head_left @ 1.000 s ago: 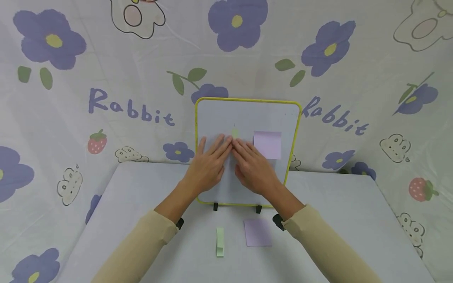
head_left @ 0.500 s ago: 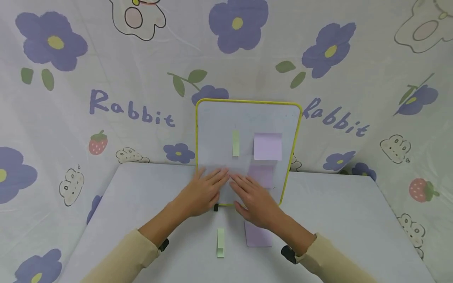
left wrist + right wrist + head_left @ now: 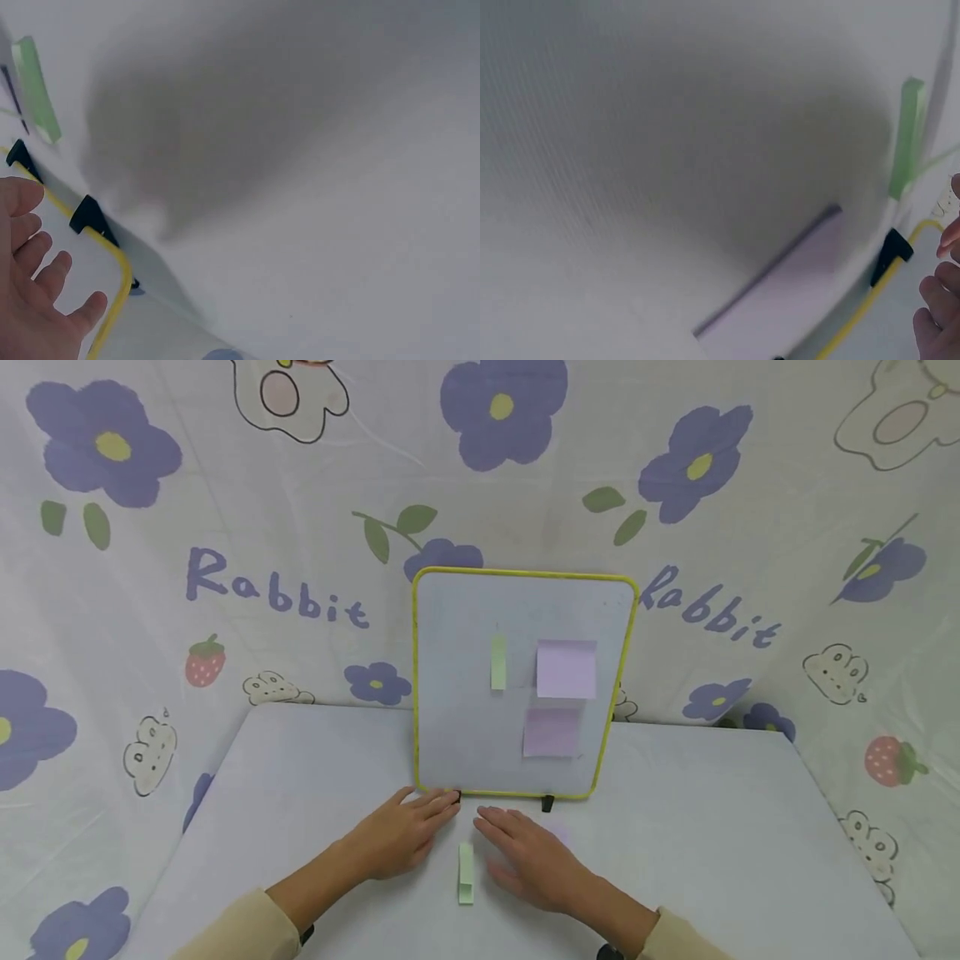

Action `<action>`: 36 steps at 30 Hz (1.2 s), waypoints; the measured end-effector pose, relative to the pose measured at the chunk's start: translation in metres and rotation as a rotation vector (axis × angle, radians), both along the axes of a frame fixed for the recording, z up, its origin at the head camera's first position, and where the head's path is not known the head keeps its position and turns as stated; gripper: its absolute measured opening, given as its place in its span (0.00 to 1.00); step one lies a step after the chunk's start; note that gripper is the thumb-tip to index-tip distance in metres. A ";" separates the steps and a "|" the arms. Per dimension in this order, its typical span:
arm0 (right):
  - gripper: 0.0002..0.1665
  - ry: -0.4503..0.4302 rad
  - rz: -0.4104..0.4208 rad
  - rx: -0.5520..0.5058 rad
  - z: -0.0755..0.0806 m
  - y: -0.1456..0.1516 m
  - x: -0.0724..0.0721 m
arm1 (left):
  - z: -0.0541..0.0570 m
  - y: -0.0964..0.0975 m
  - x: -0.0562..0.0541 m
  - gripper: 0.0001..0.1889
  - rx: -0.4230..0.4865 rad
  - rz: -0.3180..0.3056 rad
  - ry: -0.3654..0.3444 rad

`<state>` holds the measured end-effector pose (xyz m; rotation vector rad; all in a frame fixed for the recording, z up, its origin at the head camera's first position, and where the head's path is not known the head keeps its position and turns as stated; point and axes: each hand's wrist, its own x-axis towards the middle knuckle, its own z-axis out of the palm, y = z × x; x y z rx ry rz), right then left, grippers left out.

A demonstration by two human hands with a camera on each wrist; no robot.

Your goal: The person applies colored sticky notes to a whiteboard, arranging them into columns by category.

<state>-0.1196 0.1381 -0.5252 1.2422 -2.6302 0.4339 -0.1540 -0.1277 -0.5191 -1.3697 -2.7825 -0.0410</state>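
My left hand [image 3: 397, 837] is low in front of the whiteboard [image 3: 465, 610], fingers extended, fingertips overlapping one black foot of the board. To its right my right hand [image 3: 532, 864], fingers extended too, hovers across the lilac sticky-note pad [image 3: 780, 292], hiding most of it in the head view. Neither hand holds anything. Between them on the table lies a narrow pad of green sticky notes [image 3: 466, 873]. On the board, a green sticky strip [image 3: 498, 662] sits near the middle, with a lilac sticky note [image 3: 566, 669] to its right. Below that shows a fainter lilac square [image 3: 551, 732].
The yellow-rimmed board stands upright at the back of the white table [image 3: 712, 827] on black feet [image 3: 547, 803]. Behind it hangs a cloth [image 3: 300, 510] printed with purple flowers, rabbits and lettering.
Both hands have left the green strip on the board and come down toward the table, moving apart slightly. The strip now shows whole on the board.
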 end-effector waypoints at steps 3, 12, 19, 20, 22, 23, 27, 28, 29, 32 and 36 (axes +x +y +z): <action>0.34 0.005 0.033 -0.010 -0.009 -0.002 0.004 | -0.004 -0.003 0.006 0.27 -0.035 -0.017 -0.009; 0.33 0.025 0.051 -0.007 -0.028 -0.007 0.014 | -0.017 -0.007 0.020 0.26 -0.073 -0.076 -0.010; 0.30 0.027 0.014 -0.028 -0.034 -0.011 0.017 | -0.021 -0.008 0.024 0.26 -0.076 -0.082 -0.014; 0.29 0.040 0.012 -0.037 -0.034 -0.012 0.017 | -0.022 -0.008 0.024 0.26 -0.078 -0.079 -0.020; 0.28 0.069 0.010 -0.053 -0.035 -0.013 0.018 | -0.021 -0.007 0.025 0.26 -0.081 -0.078 -0.032; 0.28 0.082 0.010 -0.062 -0.035 -0.014 0.018 | -0.021 -0.007 0.025 0.26 -0.081 -0.078 -0.038; 0.27 0.108 0.013 -0.089 -0.036 -0.017 0.017 | -0.020 -0.008 0.027 0.26 -0.069 -0.089 -0.034; 0.26 0.107 0.013 -0.091 -0.036 -0.018 0.017 | -0.020 -0.009 0.027 0.26 -0.062 -0.094 -0.032; 0.26 0.103 0.013 -0.089 -0.036 -0.019 0.017 | -0.021 -0.009 0.027 0.26 -0.058 -0.100 -0.029; 0.24 0.090 0.005 -0.078 -0.037 -0.021 0.016 | -0.023 -0.011 0.028 0.27 -0.045 -0.118 -0.023; 0.19 0.085 0.002 -0.102 -0.038 -0.023 0.013 | -0.026 -0.012 0.028 0.28 -0.044 -0.130 -0.033</action>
